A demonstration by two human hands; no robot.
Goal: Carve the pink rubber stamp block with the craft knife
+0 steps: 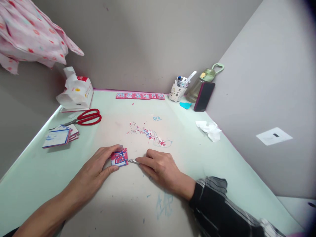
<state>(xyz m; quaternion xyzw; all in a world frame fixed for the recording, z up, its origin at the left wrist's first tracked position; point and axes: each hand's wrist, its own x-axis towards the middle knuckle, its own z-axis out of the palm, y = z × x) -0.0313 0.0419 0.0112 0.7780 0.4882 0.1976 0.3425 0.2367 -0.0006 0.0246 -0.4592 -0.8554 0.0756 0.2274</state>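
My left hand (103,163) grips a small square tile (119,157) by its left edge, thumb below and fingers above. The tile is red, white and blue, with carved strokes on its face. My right hand (159,164) pinches a thin metal carving knife (133,161), whose tip meets the tile's right edge. Just beyond lie red, white and blue shavings (149,133). Farther back, a row of red tiles with pale carved characters (140,96) lies along the wall.
To the left are red-handled scissors (89,117), stacked white-and-blue squares (58,137) and a tissue pack (77,90). At the right stand a pen cup (177,91), a green bottle (196,90) and a leaning phone (204,97), with crumpled tissue (209,130) nearer. Walls border the table.
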